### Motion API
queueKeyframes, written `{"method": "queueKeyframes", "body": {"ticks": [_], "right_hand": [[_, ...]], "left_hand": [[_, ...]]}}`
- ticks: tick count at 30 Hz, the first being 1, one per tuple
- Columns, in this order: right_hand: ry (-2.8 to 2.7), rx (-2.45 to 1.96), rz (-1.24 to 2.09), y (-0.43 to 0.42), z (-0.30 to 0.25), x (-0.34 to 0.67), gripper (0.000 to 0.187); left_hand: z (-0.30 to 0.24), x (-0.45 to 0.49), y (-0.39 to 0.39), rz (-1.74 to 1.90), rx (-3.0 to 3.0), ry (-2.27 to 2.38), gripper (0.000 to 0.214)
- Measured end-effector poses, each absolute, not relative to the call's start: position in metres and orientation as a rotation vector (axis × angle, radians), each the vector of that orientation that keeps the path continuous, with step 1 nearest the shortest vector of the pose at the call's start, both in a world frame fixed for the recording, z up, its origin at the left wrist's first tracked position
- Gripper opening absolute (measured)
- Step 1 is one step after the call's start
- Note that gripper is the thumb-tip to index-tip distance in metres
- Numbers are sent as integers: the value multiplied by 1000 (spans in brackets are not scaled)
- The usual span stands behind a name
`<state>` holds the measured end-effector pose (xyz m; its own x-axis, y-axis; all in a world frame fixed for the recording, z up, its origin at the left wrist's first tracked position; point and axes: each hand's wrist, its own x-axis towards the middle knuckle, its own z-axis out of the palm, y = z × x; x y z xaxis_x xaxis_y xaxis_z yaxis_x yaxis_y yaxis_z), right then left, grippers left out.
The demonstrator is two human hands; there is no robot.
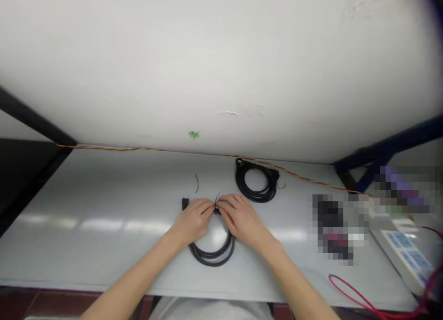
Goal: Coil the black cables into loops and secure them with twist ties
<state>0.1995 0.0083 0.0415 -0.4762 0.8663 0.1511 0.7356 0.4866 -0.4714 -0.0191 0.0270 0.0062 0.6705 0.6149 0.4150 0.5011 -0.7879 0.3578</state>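
Note:
A black coiled cable (212, 263) lies on the grey metal tabletop in front of me, with one plug end (185, 203) sticking out beyond my left hand. Both hands meet at the far side of this coil. Between them a thin black twist tie (216, 200) stands up from the cable, its ends apart. My left hand (196, 220) is closed, its fingertips pinching at the tie. From the other side, my right hand (239, 218) pinches there too, thumb and fingers together. The fingers partly hide the coil's upper part.
A second coiled black cable (259, 196) lies farther back to the right. Behind my left hand is a loose black tie (197, 183). A twisted red-yellow wire (304, 176) runs along the wall. At right are a white box (401, 253), a red cable (353, 290) and blurred-out items.

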Motion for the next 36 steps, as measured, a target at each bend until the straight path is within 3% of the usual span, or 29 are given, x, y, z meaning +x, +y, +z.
{"method": "queueKeyframes", "body": {"ticks": [8, 14, 21, 26, 32, 36], "right_hand": [[-2306, -1305, 532, 5, 31, 196, 26], [-2214, -1299, 545, 0, 16, 193, 25], [-2123, -1350, 589, -9, 12, 190, 23], [-1956, -1438, 814, -5, 20, 190, 26], [-1822, -1499, 1187, 13, 33, 196, 56], [-1747, -1477, 1315, 16, 29, 191, 41]], "left_hand": [[3, -20, 27, 781, 2573, 963, 26], [10, -19, 32, 570, 2526, 1017, 19], [9, -19, 33, 711, 2550, 876, 23], [6, -20, 29, 741, 2597, 856, 33], [3, -22, 28, 786, 2608, 846, 32], [3, -22, 28, 814, 2598, 838, 31]]}}
